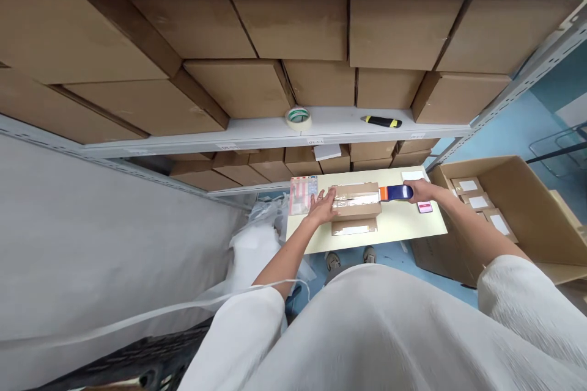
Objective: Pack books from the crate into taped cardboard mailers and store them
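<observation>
A closed cardboard box [356, 210] lies lengthwise on a pale yellow tabletop [403, 227], with shiny clear tape along its top seam. My left hand [323, 206] rests on the box's left end, fingers spread. At the opposite end, my right hand [418, 190] is closed around a dark blue and orange tape dispenser [397, 193], whose orange end touches the box or nearly so. Just in front of the box is a flat brown cardboard piece [339, 229] with a white strip; whether it is a separate package I cannot tell.
A phone [425, 207] lies by my right hand, and a flag-patterned packet [303, 195] at the table's left. On the shelf [334, 120] are a tape roll [298, 117], a utility knife [381, 121] and stacked cartons. An open carton [527, 195] holding labelled boxes stands right.
</observation>
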